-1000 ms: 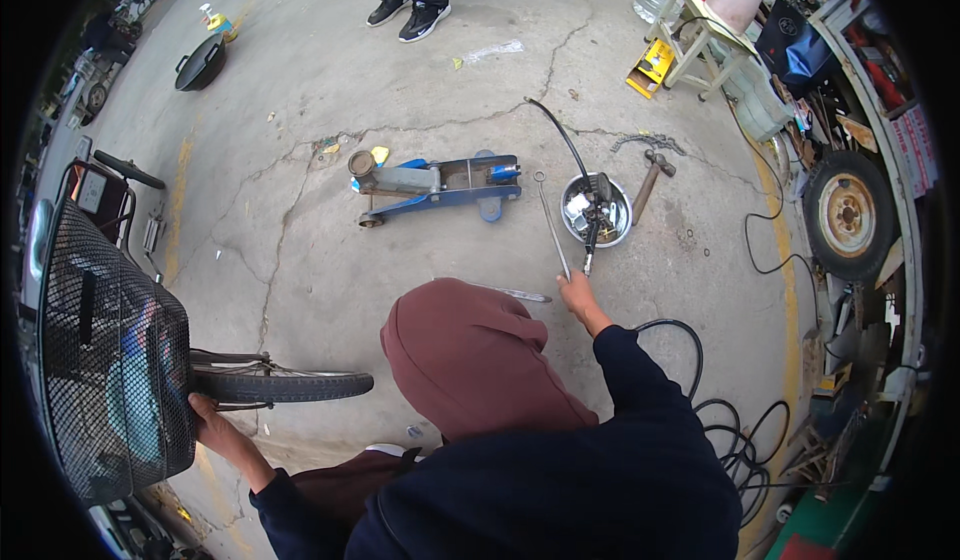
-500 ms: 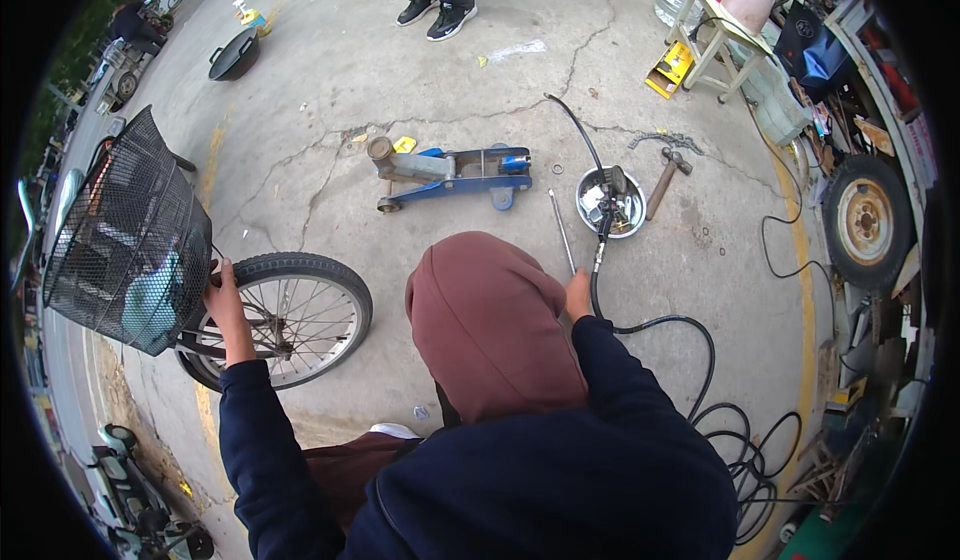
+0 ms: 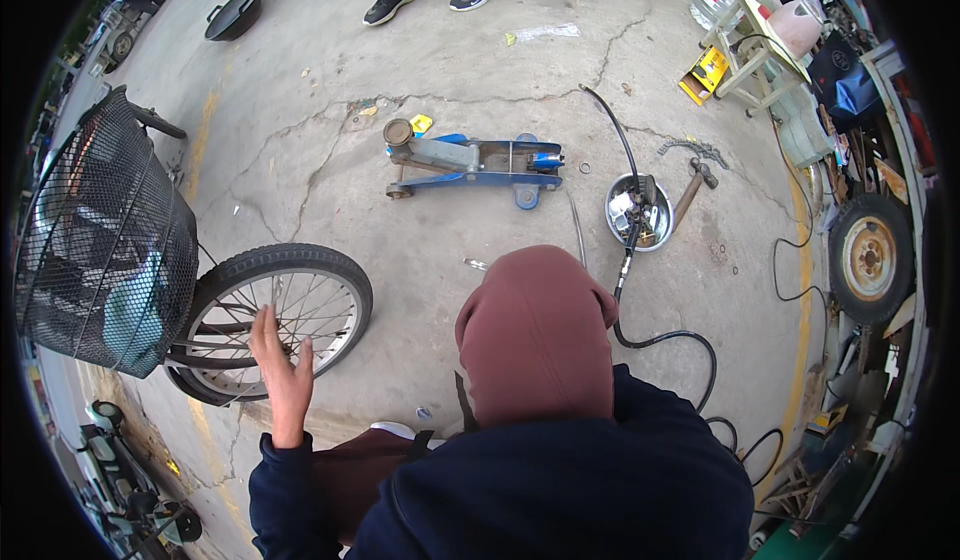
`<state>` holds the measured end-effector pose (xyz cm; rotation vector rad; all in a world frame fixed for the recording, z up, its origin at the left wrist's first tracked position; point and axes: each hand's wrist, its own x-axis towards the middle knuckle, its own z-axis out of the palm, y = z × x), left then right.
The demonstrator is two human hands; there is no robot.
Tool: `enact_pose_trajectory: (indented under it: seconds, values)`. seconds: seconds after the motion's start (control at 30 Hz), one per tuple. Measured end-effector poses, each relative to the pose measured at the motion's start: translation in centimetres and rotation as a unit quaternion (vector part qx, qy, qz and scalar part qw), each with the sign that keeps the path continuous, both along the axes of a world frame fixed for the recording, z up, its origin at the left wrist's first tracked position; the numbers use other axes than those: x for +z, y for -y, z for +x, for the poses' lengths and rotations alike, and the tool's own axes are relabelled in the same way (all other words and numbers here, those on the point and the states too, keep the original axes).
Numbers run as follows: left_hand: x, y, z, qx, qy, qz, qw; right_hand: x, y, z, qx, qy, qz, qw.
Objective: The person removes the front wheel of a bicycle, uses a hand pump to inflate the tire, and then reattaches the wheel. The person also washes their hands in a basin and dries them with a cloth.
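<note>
My left hand point(image 3: 283, 360) is open, fingers apart, in front of the spokes of a bicycle front wheel point(image 3: 318, 265); I cannot tell whether it touches them. Above that wheel is a black mesh basket point(image 3: 100, 230) with items inside. A maroon hood point(image 3: 535, 345) over navy clothing hides my right hand. Beyond the hood lie a long steel tool point(image 3: 577, 228), a steel bowl of parts point(image 3: 656, 235) with a black hose and fitting point(image 3: 625, 267) across it, and a hammer point(image 3: 690, 190). A blue floor jack point(image 3: 475, 172) lies left of the bowl.
Another person's legs and dark shoes point(image 3: 390, 5) are at the top, near a black pan point(image 3: 234, 15). Along the right are a stool point(image 3: 735, 75) with a kettle point(image 3: 795, 30), a yellow box point(image 3: 705, 75), a spare wheel point(image 3: 868, 260) and piled clutter. Parked scooters point(image 3: 125, 480) stand lower left.
The bicycle's wheel and basket have swung round, showing the spokes. My left hand has let go and opened in front of the wheel. My right hand has moved out of sight behind the hood.
</note>
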<state>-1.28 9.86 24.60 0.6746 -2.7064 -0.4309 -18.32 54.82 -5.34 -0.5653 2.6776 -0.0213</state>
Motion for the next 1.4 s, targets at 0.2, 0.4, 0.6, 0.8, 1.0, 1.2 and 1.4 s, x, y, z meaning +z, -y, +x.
enact_pose_trajectory:
  seconds: [0.2, 0.4, 0.6, 0.8, 1.0, 1.2, 1.4]
  values:
    - [-4.2, -2.0, 0.3, -0.319, 0.501, 0.321, 0.738, -2.7, 3.3, 4.6, 0.011, 0.03, 0.076, 0.997]
    - [-7.9, -0.6, -2.8, -0.241, 0.327, 0.176, 0.897, 1.7, 2.3, 9.4, -0.028, 0.074, 0.136, 0.988]
    - [-8.1, -2.0, -5.1, -0.259, 0.377, 0.264, 0.849, 1.3, 1.0, 3.3, -0.038, 0.08, 0.181, 0.98]
    - [-9.8, -5.1, -4.1, -0.106, 0.346, 0.577, 0.732, 0.0, -0.2, 1.9, -0.054, 0.091, 0.128, 0.986]
    - [-7.2, -8.7, -1.2, 0.044, 0.313, 0.695, 0.646, 3.4, 1.2, -5.0, -0.054, 0.222, 0.125, 0.965]
    - [1.4, -11.0, 1.0, 0.096, 0.371, 0.724, 0.574, 9.4, -1.2, -14.0, -0.39, -0.215, -0.03, 0.895]
    - [11.1, -8.8, 0.5, 0.125, 0.38, 0.696, 0.596, 8.9, -5.7, -14.8, -0.577, 0.034, -0.205, 0.79]
